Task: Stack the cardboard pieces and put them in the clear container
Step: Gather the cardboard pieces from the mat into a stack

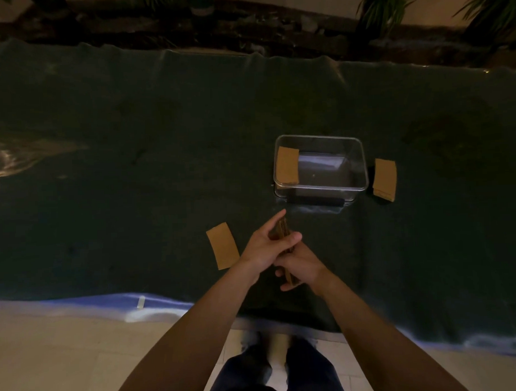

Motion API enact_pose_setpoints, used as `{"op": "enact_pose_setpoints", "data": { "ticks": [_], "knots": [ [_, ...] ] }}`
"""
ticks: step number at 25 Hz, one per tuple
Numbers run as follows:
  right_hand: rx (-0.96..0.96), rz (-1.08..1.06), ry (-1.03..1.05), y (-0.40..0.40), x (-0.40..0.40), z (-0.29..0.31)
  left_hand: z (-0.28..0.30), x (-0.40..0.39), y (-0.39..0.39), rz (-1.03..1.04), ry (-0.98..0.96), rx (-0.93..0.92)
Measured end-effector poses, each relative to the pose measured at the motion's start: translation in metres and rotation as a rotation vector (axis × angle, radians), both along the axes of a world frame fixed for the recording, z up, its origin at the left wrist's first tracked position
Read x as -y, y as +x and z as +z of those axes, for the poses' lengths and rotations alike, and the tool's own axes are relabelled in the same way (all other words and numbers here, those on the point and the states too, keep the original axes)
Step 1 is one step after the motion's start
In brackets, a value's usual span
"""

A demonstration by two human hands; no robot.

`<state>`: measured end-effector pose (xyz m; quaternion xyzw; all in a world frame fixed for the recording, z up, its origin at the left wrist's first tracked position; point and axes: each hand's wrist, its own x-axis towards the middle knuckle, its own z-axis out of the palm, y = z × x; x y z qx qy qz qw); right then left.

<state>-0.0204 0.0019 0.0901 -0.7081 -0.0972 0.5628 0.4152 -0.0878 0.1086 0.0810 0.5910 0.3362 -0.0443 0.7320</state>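
Both my hands hold a small stack of brown cardboard pieces point(283, 229) on edge, just in front of the clear container point(354, 186). My left hand point(266, 244) grips the stack's far end, and my right hand point(300, 267) grips its near end. One cardboard piece point(287, 165) lies inside the container at its left end. Another cardboard piece point(223, 245) lies flat on the cloth left of my hands. A short stack of cardboard point(384, 179) lies right of the container.
A dark green cloth point(133, 185) covers the table. Its near edge point(155, 304) hangs over a pale tiled floor, where my legs show. A dark ledge and potted plants point(382, 6) run behind the far edge.
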Motion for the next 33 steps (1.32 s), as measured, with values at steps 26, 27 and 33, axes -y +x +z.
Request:
{"op": "enact_pose_setpoints", "data": {
  "ticks": [26, 27, 33],
  "knots": [
    [-0.204, -0.442, -0.031, 0.021, -0.002, -0.027, -0.078, -0.098, -0.050, -0.258, 0.947, -0.764],
    [-0.206, -0.445, -0.030, 0.023, 0.000, -0.027, -0.081, -0.099, -0.049, -0.273, 0.995, -0.760],
    [-0.226, -0.457, 0.007, 0.029, 0.006, -0.022, -0.074, -0.111, -0.040, -0.129, 0.898, -0.662]
  ]
}}
